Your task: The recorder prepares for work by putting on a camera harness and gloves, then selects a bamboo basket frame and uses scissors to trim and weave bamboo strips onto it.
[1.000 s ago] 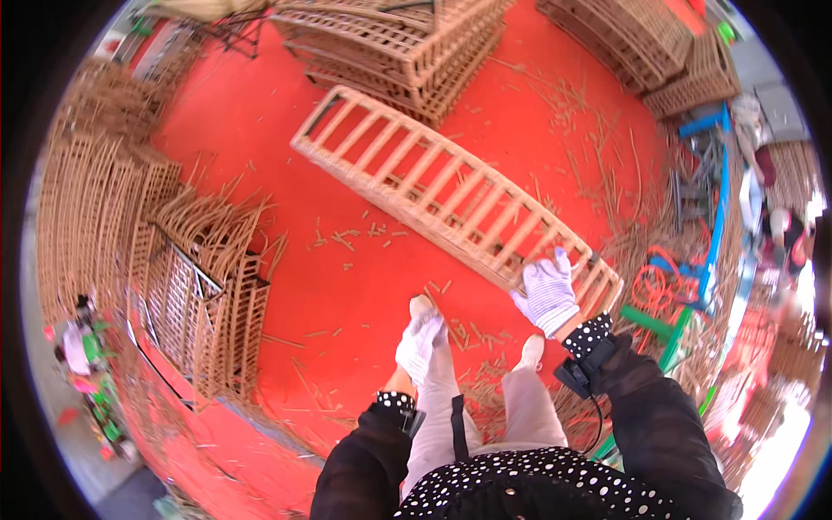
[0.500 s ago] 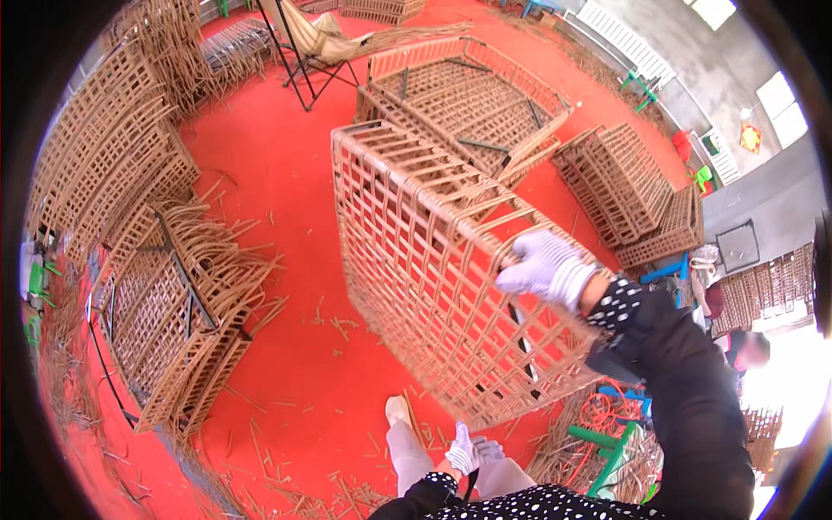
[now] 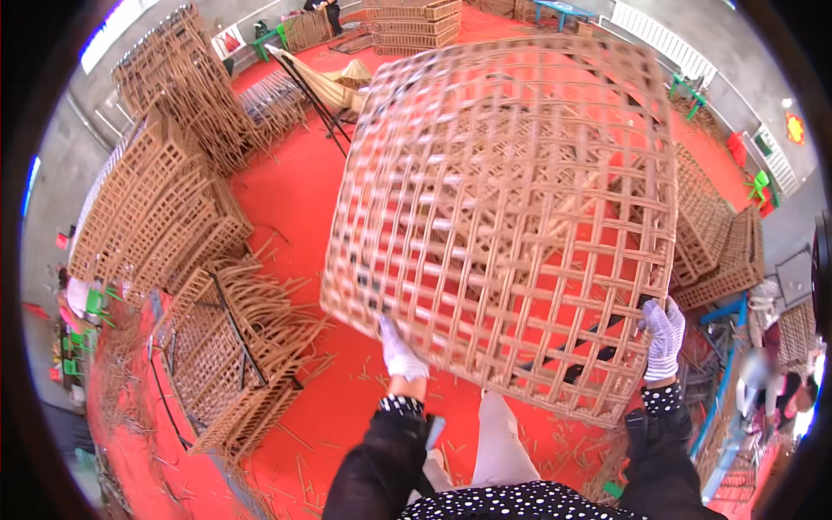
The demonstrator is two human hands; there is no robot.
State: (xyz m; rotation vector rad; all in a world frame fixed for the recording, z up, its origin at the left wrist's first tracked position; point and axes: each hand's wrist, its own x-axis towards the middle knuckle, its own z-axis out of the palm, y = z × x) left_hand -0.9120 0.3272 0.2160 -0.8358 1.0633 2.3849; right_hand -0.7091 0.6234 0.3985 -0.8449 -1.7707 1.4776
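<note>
A large brown basket [image 3: 496, 286] of open lattice weave is lifted in front of me, tilted, its broad woven face toward me. At its lower left edge, my left hand [image 3: 401, 354], in a pale glove, is closed on the rim, with the fingertips partly hidden. My right hand [image 3: 665, 336], in a striped glove, grips the right side near the lower corner. Dark frame pieces show through the weave close to the right hand.
Stacked woven panels [image 3: 160, 204] stand at the left, and unfinished baskets [image 3: 230, 360] with loose ends lie nearer. More baskets [image 3: 728, 256] rest at the right. A folding chair [image 3: 325, 91] stands at the back. Cane scraps litter the red floor [image 3: 286, 195]. A person [image 3: 763, 390] is at the far right.
The basket has swung up and turned its face toward me. My left hand has come up from my lap to its lower edge, and my right hand has moved down its right side.
</note>
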